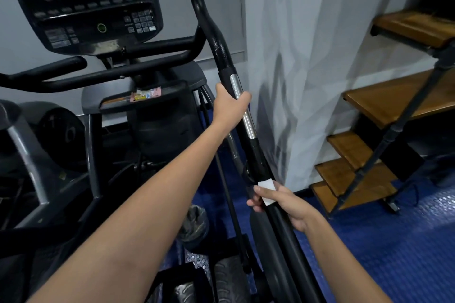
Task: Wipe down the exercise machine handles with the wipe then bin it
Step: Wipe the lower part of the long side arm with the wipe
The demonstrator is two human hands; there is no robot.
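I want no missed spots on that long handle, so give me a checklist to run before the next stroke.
1. Left hand steadies the handle: ok, it grips at the chrome strip.
2. Wipe pressed on the bar by the right hand: ok.
3. Wipe wraps fully round the bar: cannot tell.
4. Upper grip already wiped: cannot tell, though it glistens.
5. Other handle wiped: cannot tell.
6. Bin in sight: not ok.

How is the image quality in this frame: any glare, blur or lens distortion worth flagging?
Head view: dim overall, with soft shadows on the white wall; bright glare on the chrome strip of the handle under the left hand; the console buttons are blurred; wide-angle bending stretches the forearms; the wipe in the right hand stays sharp.
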